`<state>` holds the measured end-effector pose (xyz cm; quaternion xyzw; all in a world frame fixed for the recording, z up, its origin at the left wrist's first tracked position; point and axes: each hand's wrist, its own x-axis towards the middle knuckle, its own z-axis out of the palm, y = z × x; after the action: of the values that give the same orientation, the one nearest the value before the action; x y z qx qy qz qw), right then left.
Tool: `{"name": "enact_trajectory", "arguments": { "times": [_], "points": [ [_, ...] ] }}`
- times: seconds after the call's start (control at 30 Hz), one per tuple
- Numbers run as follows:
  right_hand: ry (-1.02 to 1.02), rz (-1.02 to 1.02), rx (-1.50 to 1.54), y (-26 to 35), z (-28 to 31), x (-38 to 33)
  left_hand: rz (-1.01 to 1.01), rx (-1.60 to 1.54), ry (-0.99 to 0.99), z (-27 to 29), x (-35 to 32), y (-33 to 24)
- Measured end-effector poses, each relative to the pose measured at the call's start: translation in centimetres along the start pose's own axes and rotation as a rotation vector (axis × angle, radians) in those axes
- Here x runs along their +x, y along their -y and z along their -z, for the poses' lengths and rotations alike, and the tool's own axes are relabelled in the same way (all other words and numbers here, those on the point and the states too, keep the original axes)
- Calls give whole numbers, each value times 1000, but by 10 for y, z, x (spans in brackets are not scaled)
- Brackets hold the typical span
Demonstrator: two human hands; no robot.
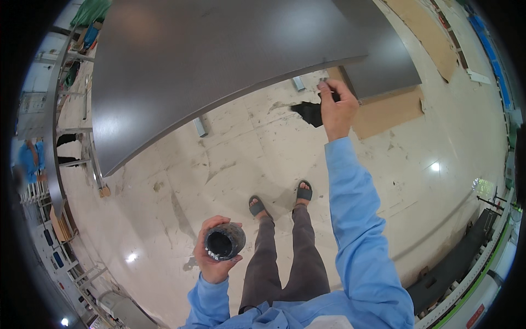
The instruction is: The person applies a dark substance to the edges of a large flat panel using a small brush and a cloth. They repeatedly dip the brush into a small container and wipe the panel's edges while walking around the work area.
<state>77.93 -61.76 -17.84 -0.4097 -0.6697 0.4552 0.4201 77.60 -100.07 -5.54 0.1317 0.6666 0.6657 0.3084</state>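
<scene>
Dark jar (pixel 224 241) in left grip (pixel 211 268); black cloth (pixel 309 114) in right grip (pixel 338 109); red label (pixel 476 316).

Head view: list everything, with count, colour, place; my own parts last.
Panels: two, dark grey, top
Cardboard: two sheets, brown, upper right
Metal pieces: two, silver, by larger panel
Cloth: one, black, at right hand
Jar: one, dark grey, in left hand
Floor: one, cream, throughout
Crumpled sheet: one, green, upper left
Another person: one, blue, left edge
Edge equipment: uncountable, mixed, both sides
Sandals: two, dark grey, centre
Legs: two, grey-trousered, lower centre
Arms: two, blue-sleeved, beside legs
Hands: two, bare, lower left, upper centre
</scene>
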Motion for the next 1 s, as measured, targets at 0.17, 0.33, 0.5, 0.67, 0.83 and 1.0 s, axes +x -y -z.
{"name": "enact_trajectory", "arguments": {
  "times": [0.17, 0.33, 0.5, 0.67, 0.83, 1.0],
  "points": [
    [53, 199, -74, -5, 11, 9, -2, 3, -1, -9, 0, -5],
    [-193, 58, -117, -2, 54, 56, -2, 24, -8, -14, 1, -9],
    [23, 30, -107, -3, 59, 46, -10, 0, 11, -22, 3, -12],
    [-93, 39, -96, -4, 58, 56, -22, 22, 29, -29, 5, -16],
    [-163, -5, -68, -15, 72, 67, 0, 36, 32, -34, 6, -18],
    [21, 21, 11, -5, 25, 32, -7, 36, 72, -36, 7, -26]
  ]
}}
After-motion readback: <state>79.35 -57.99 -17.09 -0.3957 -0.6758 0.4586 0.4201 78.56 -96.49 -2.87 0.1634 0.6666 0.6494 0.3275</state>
